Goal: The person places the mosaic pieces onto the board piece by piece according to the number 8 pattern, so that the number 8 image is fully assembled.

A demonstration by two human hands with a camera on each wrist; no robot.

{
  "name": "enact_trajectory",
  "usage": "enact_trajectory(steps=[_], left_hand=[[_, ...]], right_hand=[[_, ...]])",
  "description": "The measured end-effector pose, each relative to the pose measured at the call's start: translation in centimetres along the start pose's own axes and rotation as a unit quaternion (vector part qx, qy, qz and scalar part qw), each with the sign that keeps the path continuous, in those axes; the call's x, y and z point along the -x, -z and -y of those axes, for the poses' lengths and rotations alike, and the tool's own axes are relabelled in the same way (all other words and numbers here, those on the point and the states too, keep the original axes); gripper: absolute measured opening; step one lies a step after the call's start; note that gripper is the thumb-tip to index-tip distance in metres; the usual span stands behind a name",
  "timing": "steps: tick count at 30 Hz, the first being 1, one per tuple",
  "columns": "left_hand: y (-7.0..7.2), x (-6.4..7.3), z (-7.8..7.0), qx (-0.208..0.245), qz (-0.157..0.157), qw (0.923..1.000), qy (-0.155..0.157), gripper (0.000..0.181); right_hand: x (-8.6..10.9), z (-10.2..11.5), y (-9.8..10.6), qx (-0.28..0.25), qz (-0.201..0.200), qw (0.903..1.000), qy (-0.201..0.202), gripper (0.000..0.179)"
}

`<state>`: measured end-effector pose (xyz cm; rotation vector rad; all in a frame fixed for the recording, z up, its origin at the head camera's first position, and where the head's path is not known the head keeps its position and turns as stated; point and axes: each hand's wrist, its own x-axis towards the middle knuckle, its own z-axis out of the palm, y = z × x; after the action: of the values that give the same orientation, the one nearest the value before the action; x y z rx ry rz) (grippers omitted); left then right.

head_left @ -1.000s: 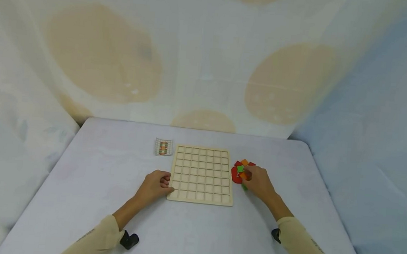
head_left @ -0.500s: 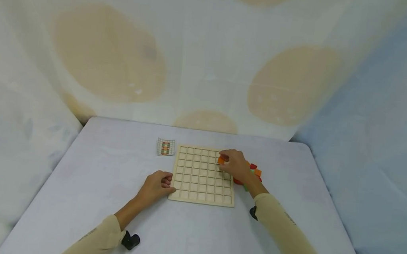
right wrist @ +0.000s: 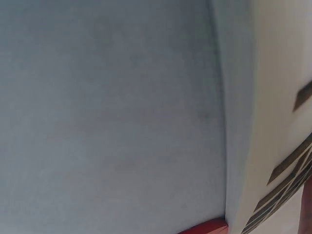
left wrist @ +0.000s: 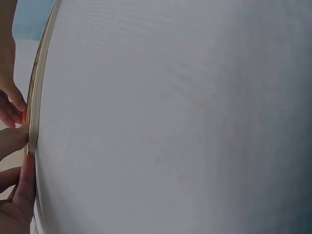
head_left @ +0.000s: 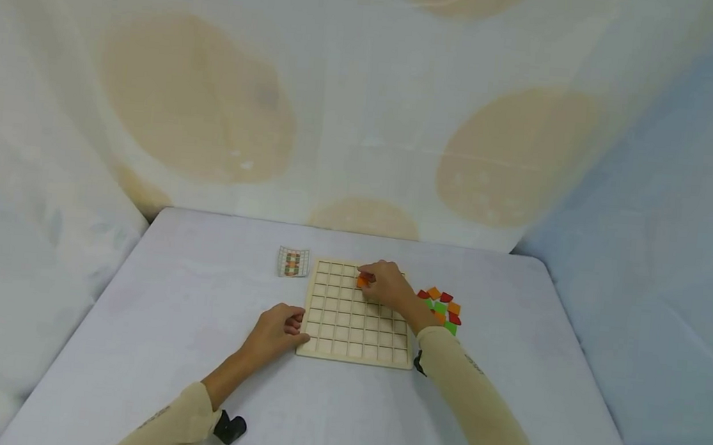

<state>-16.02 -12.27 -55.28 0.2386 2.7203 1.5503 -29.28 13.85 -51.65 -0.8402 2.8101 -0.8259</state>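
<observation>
A light wooden board point(head_left: 346, 331) with a grid of square recesses lies on the table. At its left edge, my left hand point(head_left: 274, 330) holds the board, thumb on the rim; in the left wrist view, fingers point(left wrist: 28, 183) meet the board's side. Over the upper middle of the grid, my right hand point(head_left: 384, 284) pinches an orange tile point(head_left: 362, 281) between thumb and fingertips. The hand covers part of the upper right squares. The right wrist view shows the board's side point(right wrist: 265, 97) but neither hand nor orange tile.
Right of the board lies a loose cluster of pieces, among them a green tile point(head_left: 440, 307), an orange tile point(head_left: 433, 293) and a red rounded piece point(head_left: 446, 297). A small, slightly curled pattern card point(head_left: 293, 263) lies by the board's upper left corner. Fabric hangs behind the table.
My right hand has gone from the cluster of pieces leftward onto the board, carrying the orange tile to its upper middle. The left hand stays at the board's left edge.
</observation>
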Motion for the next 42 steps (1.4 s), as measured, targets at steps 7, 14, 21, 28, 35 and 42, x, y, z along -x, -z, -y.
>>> enact_trajectory(steps=[7, 14, 21, 28, 35, 42], left_hand=[[0.0, -0.1, 0.0, -0.013, 0.000, 0.9999, 0.002, 0.049], [0.1, 0.1, -0.1, -0.015, 0.003, 0.9999, 0.005, 0.049], [0.3, 0.1, -0.3, -0.014, 0.001, 0.9999, 0.003, 0.048], [0.2, 0.0, -0.4, -0.019, 0.005, 0.9998, -0.002, 0.048], [0.0, -0.2, -0.3, -0.023, 0.010, 0.9997, -0.003, 0.048], [0.1, -0.6, -0.1, -0.027, 0.013, 0.9995, -0.001, 0.049]], right_hand=[[-0.3, -0.4, -0.3, -0.045, 0.005, 0.9990, 0.008, 0.038], [-0.5, 0.0, 0.2, -0.061, 0.030, 0.9977, 0.000, 0.036], [-1.2, 0.3, -0.4, 0.018, 0.005, 0.9972, 0.072, 0.026], [-1.1, 0.5, -0.5, 0.049, 0.021, 0.9975, 0.046, 0.025], [0.7, -0.1, 1.8, -0.059, 0.036, 0.9976, 0.008, 0.036], [4.7, -5.1, 5.7, -0.054, -0.093, 0.9911, -0.077, 0.032]])
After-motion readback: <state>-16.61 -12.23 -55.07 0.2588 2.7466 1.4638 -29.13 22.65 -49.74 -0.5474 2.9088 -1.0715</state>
